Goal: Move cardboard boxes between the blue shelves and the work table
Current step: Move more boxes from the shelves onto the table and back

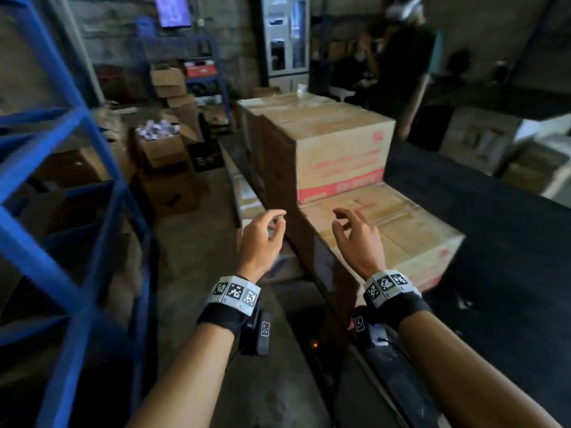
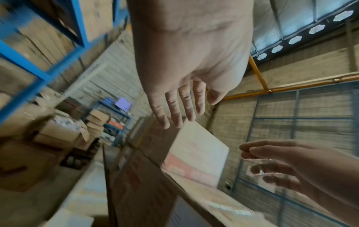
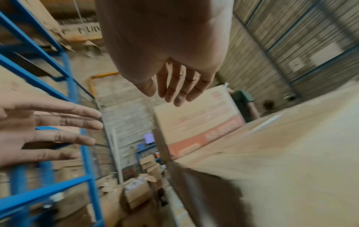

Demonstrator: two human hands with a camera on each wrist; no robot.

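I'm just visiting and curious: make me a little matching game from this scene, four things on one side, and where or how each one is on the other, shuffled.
Things:
1. left hand
2. right hand
3. upper box
4. blue shelves

Places or states:
A. stacked on the back half of the near box
B. stands at the left of the aisle
C. empty, over the gap left of the near box
D. empty, over the top of the near box

Pairs: 1-C, 2-D, 3-A, 4-B
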